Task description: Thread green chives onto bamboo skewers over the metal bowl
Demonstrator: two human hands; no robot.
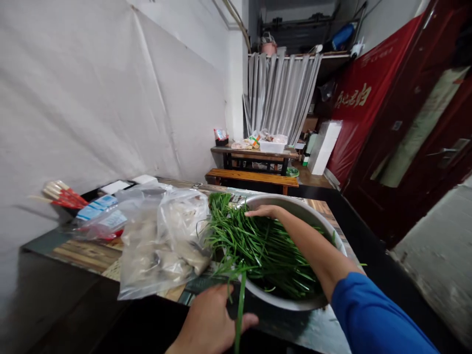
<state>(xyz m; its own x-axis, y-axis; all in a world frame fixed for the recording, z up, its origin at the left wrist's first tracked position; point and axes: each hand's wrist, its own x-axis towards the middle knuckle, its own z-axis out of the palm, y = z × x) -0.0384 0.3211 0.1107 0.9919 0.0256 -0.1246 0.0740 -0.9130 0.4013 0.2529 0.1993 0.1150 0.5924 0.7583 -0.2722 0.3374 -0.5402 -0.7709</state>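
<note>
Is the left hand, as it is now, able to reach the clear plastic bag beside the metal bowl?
Probably yes. The left hand sits at the near table edge, pinching a green stalk, and the clear plastic bag lies just beyond it with nothing between them. The stalk occupies its fingers, though.

Metal basin (334, 231) heaped with long green chives (258, 246), set on a wooden tabletop (84, 253) beside a white wall. Right hand (262, 212), sleeve blue, stretched across the chives to the basin's far rim. Left hand (210, 324) low at the near edge, pinching one chive stalk (240, 305) that hangs down. Clear plastic bag (162, 246) of pale contents just left of the basin, chopsticks in red wrappers (62, 195) further left.
</note>
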